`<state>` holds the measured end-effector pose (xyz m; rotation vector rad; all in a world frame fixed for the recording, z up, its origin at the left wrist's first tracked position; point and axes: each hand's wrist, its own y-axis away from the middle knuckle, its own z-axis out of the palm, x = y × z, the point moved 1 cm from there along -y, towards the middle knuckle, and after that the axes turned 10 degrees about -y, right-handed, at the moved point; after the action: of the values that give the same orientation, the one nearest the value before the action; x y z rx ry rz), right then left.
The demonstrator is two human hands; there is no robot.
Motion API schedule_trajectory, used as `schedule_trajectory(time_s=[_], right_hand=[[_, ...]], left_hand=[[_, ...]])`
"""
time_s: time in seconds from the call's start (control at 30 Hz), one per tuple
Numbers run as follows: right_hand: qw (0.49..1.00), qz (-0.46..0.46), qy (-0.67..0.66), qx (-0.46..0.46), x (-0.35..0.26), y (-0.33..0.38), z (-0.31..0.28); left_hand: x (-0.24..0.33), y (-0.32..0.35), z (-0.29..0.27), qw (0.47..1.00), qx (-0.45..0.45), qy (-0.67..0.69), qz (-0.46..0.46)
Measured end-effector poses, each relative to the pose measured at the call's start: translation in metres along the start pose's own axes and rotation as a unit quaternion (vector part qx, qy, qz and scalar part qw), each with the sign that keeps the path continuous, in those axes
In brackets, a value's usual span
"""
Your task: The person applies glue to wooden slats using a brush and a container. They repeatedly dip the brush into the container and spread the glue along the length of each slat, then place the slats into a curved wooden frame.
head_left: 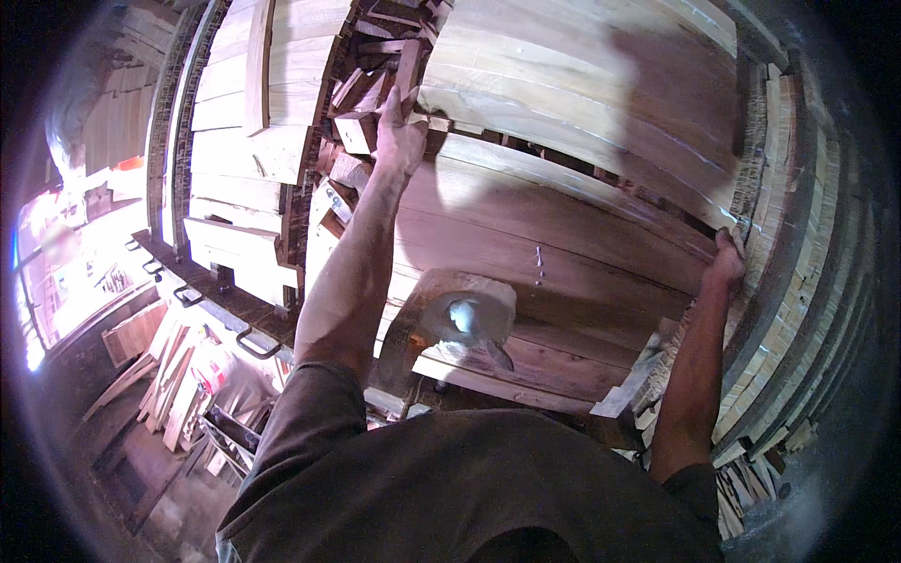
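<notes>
resting the partly open left hand (399,139) by the left end of a long plank (565,184) lying beside a dark gap in the wooden boards (535,70), and the half-curled right hand (724,267) at its right end, without clearly showing either grip.

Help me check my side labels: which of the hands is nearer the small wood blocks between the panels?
Left. The left hand is close beside the small wood blocks; the right hand is well away, across the wide boards, near their right edge.
</notes>
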<state>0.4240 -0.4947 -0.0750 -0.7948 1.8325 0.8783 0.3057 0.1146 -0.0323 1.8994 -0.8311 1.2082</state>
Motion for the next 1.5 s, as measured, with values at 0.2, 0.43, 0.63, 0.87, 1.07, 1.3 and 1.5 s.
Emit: schedule_trajectory(time_s=[0.2,0.43,0.63,0.87,1.07,1.3,1.5], right_hand=[[0.995,-0.079,0.055,-0.029,0.034,-0.040,-0.038],[0.981,0.009,0.178,-0.073,0.033,0.033,-0.042],[0.989,0.071,-0.076,-0.105,-0.088,0.129,-0.039],[0.941,-0.067,-0.223,-0.247,0.032,0.122,-0.108],[0.954,-0.117,0.252,-0.115,0.005,0.186,-0.110],[0.929,-0.275,0.194,-0.156,-0.034,0.312,-0.116],[0.918,-0.236,0.222,-0.230,0.015,0.421,-0.165]], left_hand=[[-0.013,-0.008,-0.008,0.995,-0.036,-0.080,0.051],[-0.082,-0.014,-0.034,0.979,-0.060,0.160,-0.110],[0.025,0.047,-0.067,0.997,-0.038,-0.002,0.060],[-0.024,0.131,-0.096,0.997,-0.078,-0.018,0.021],[0.028,0.206,-0.096,0.985,0.022,-0.168,0.036],[0.094,0.313,-0.090,0.986,-0.125,-0.003,0.111],[0.055,0.326,-0.059,0.977,0.017,-0.099,0.190]])
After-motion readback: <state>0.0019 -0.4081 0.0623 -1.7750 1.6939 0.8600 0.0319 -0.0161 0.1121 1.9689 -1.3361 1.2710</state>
